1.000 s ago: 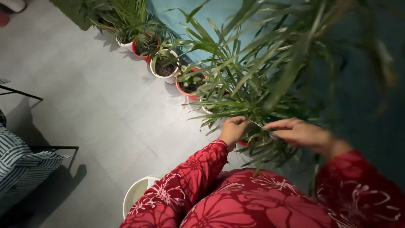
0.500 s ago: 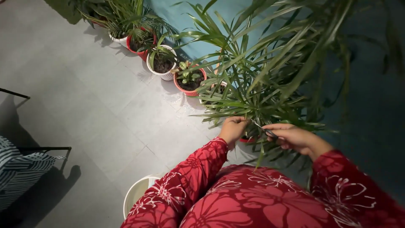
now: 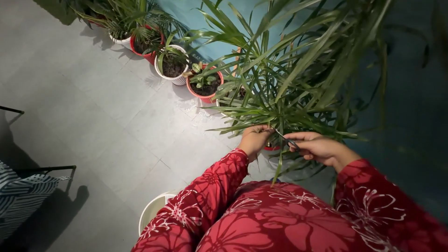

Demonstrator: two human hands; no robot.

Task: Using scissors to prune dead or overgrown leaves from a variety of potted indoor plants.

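We have hold of one long leaf [image 3: 279,161] of the big spiky plant [image 3: 289,79], low on its near side, where it droops toward our red flowered sleeves [image 3: 210,186]. Our left hand [image 3: 254,139] is closed around the foliage just beside it, fingers curled in, pinching the blades where they leave the stem. Our right hand [image 3: 319,148] is mostly closed on a thin dark tool, likely small scissors [image 3: 285,139], whose tip reaches the leaf between the two hands; we cannot tell whether its blades are open.

We judge the leaf to be light, narrow and bendy, smooth along its length, easy to crease or tear if pulled sideways. It seems best held near its base, with a gentle pinch, so that it stays taut without dragging on the plant, which could sway or tip in its partly hidden pot.

Further out, a row of smaller pots [image 3: 204,85], red and white, runs along the blue wall on the grey tiled floor [image 3: 93,116]. A white bucket [image 3: 151,212] sits by our left elbow, and a striped cloth [image 3: 21,196] hangs on a dark frame at far left
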